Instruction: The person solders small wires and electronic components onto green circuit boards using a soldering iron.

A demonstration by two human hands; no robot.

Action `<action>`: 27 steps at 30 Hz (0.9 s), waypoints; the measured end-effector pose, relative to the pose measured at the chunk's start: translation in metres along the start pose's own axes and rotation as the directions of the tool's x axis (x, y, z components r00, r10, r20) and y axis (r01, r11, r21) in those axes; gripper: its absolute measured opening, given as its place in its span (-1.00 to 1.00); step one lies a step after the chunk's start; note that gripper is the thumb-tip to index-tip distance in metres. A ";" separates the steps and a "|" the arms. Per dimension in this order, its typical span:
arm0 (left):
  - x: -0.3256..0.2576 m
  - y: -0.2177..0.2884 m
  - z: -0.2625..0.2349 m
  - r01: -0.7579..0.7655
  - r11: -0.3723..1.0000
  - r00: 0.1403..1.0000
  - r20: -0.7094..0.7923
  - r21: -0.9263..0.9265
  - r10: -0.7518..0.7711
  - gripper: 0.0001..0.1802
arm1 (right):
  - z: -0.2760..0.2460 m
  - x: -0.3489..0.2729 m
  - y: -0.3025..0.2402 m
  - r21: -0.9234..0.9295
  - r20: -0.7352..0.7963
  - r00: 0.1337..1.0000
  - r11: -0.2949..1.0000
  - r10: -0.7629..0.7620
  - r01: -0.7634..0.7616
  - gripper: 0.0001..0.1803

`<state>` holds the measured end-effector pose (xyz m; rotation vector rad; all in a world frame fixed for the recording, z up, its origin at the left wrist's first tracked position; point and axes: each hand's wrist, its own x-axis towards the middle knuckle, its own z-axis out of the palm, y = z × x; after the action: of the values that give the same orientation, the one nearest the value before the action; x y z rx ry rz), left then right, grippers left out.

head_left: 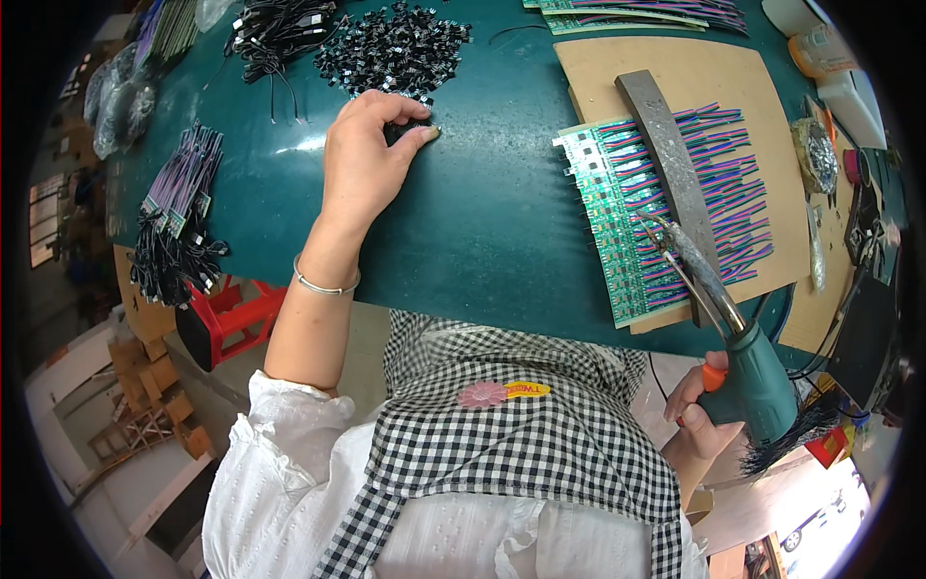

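My left hand is at the near edge of a heap of small black connectors. Its fingers are curled, and dark connectors show between thumb and fingertips. In my right hand is a green soldering gun with an orange trigger. Its metal tip and thin solder feed tube point up and left over a panel of green circuit boards. Rows of coloured wires run right from the boards. A grey metal bar lies across these wires, on a brown board.
Bundled black cables lie at the back left. Finished-looking boards with wires and black leads hang at the left table edge. More wired panels lie at the back. A red stool stands below the green table mat.
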<state>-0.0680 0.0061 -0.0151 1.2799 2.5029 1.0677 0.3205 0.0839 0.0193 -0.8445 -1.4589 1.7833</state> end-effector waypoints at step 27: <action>-0.085 0.144 0.034 -0.531 0.693 0.766 0.073 -0.487 0.638 -0.70 | 0.058 0.037 -0.014 -0.228 -0.041 0.997 0.971 0.062 -0.070 -0.89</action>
<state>0.0938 0.0157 0.0366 1.9634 1.5402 1.3887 0.2539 0.0844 0.0399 -1.0455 -1.6537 1.6597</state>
